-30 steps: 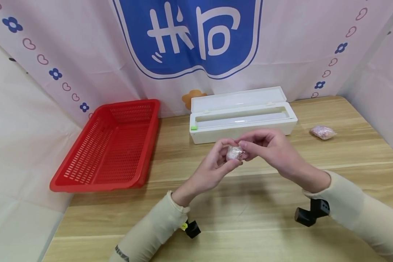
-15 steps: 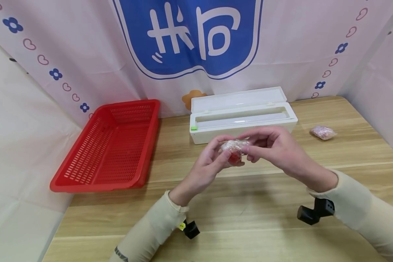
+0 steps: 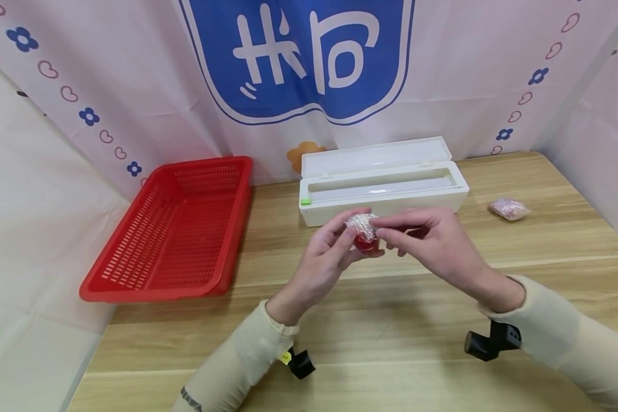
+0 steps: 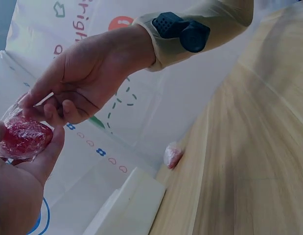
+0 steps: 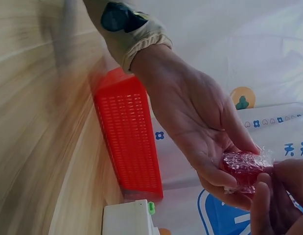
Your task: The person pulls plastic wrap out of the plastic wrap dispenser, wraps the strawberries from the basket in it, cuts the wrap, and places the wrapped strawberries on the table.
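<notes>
Both hands hold a small red, rounded item in crinkled cling film above the middle of the table. My left hand grips it from the left, thumb on the near side and fingers behind. My right hand pinches the film at its upper right between thumb and forefinger. In the left wrist view the wrapped red item shows its film gathered toward the top. Just behind the hands is a long white cling film dispenser, lid raised and a pale roll inside.
A red perforated plastic basket stands on the left of the wooden table. To the right of the dispenser lies another small film-wrapped pinkish bundle. A printed cloth hangs behind the table.
The wrapped item has been turned in the fingers, so its red side now faces the head camera. The right fingers have shifted along the film. Basket, dispenser and other bundle stay put.
</notes>
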Demonstrator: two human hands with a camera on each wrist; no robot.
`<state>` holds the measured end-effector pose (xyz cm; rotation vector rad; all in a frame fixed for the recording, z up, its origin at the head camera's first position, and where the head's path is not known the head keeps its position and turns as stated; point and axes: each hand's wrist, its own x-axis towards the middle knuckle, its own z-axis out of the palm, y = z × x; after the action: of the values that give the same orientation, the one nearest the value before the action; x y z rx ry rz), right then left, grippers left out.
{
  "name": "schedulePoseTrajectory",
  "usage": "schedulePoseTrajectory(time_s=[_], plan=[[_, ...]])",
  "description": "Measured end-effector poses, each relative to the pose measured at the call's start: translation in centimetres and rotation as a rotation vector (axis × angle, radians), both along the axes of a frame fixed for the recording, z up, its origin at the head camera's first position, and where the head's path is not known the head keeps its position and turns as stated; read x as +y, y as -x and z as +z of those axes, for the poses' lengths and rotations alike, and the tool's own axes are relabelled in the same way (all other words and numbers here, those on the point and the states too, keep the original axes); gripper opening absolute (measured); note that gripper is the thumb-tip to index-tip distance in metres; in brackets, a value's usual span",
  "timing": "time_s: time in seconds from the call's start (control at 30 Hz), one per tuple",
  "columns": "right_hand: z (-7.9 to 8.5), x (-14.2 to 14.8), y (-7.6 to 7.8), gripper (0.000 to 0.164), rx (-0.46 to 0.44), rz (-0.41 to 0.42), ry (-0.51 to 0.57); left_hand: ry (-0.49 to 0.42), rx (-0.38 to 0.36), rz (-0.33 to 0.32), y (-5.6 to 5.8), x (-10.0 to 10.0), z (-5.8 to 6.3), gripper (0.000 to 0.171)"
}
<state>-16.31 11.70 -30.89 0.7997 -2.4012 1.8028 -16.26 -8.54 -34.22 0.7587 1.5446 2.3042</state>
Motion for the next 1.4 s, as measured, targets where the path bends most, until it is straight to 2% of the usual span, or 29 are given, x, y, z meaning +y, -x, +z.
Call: schedulePoseTrajectory(time_s=[0.07,0.27,0.37,0.43,0.57,0.73,0.93,1.03,1.23,1.4], plan=[[-0.1,-0.1,-0.1,0.019,0.059,-0.028,-0.033,-0.021,-0.019,-0.026,0.0,0.1,0.1,0.045],[-0.5,-0.6,-0.4,0.020,0.237,-0.123,-0.032,-0.062,-0.086,-0.076,-0.2,0.3,0.4,0.047],[-0.6,-0.7,-0.5,0.020,0.281,-0.171,-0.047,-0.040,-0.098,-0.061,-0.2,0.4,0.5,0.049],[-0.8,-0.8,-0.4,0.020,0.318,-0.192,-0.061,-0.006,-0.070,-0.040,-0.2,0.4,0.4,0.050],[-1.0,-0.9,-0.2,0.023,0.379,-0.164,-0.069,0.065,-0.020,0.000,0.0,0.4,0.2,0.045],[-0.8,-0.8,0.1,0.020,0.436,-0.105,-0.057,0.099,-0.025,0.005,0.0,0.0,0.2,0.042],[-0.5,-0.5,0.6,0.021,0.443,-0.068,-0.043,0.077,-0.055,-0.035,-0.2,-0.1,0.4,0.030],[-0.5,-0.3,0.7,0.020,0.434,-0.069,-0.046,0.060,-0.053,-0.033,-0.2,0.0,0.4,0.031],[-0.7,-0.4,0.7,0.018,0.384,-0.053,-0.038,0.062,0.005,0.033,-0.2,0.2,0.1,0.045],[-0.8,-0.5,0.6,0.018,0.321,-0.023,-0.010,0.083,0.081,0.121,-0.2,0.4,-0.3,0.037]])
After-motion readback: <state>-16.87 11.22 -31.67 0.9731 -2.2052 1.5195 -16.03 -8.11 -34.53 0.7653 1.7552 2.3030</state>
